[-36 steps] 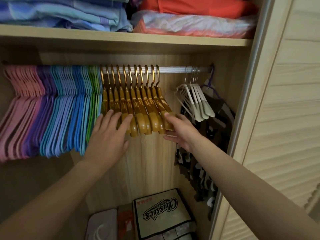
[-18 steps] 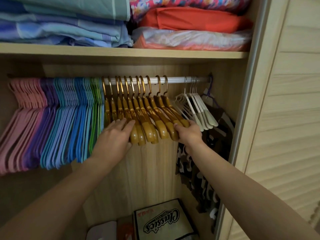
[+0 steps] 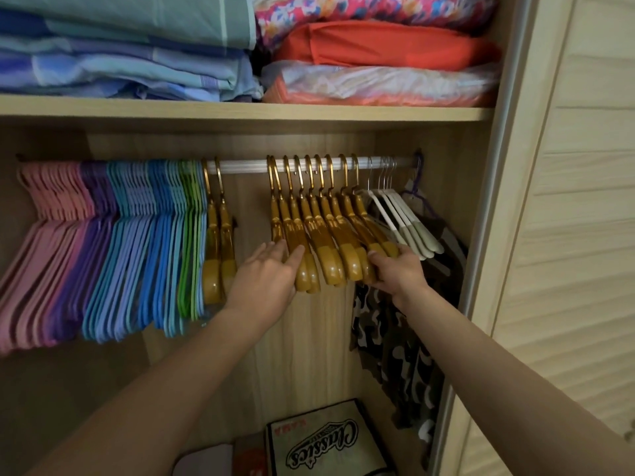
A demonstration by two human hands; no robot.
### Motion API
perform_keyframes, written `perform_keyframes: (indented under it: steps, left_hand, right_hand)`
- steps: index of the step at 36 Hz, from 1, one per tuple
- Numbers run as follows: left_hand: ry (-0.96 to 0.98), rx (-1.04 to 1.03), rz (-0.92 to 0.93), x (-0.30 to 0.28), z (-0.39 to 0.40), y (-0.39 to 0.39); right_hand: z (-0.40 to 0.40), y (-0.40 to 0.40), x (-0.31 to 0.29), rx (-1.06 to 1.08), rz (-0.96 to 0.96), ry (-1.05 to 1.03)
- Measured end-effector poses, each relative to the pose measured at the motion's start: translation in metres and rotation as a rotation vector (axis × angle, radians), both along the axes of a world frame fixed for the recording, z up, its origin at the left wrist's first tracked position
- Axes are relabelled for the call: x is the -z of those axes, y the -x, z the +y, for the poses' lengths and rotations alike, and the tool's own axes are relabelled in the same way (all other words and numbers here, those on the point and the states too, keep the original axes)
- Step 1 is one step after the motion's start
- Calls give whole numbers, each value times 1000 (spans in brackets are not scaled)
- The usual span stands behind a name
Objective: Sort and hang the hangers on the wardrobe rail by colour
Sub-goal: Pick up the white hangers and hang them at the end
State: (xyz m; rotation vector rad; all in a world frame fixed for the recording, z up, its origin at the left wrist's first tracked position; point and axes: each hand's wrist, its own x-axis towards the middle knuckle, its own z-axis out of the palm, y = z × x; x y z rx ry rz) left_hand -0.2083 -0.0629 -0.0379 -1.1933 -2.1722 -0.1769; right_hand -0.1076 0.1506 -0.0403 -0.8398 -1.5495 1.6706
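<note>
Moved since the earlier frame: most gold hangers now bunched rightward along the rail, leaving a gap; two gold hangers remain beside the green ones.

Left hand: fingers straight and close together, pressing the left face of the bunch.

Right hand: fingers curled round the lower ends on the bunch's right side.

Location: bunch hooked on the rail, between the gap and the white hangers. Pink, purple, blue and green hangers hang grouped at left.

Handling, by judgement: rigid, glossy, likely slippery; hooks slide freely on the rail. Best held at the thick shoulder ends or necks, squeezed from both sides.

Also present: folded bedding on the shelf above, camouflage garment at right.
</note>
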Motion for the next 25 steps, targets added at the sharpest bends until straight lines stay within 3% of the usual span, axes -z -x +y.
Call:
perform_keyframes:
  steps: [4, 8, 11, 17, 25]
  left_hand:
    - [16, -42, 56, 4, -2, 1]
    - [31, -51, 69, 6, -9, 4]
    - [27, -118, 59, 5, -25, 0]
    - [95, -370, -6, 4, -76, 13]
    - [102, -329, 103, 2, -77, 28]
  right_hand:
    - [-6, -12, 0, 78, -91, -180]
    - [-30, -26, 11, 354, -341, -714]
    - [-50, -29, 18, 470, -267, -1019]
    - [-68, -17, 16, 205, -257, -1405]
    - [-77, 3, 22, 31, -460, -1659]
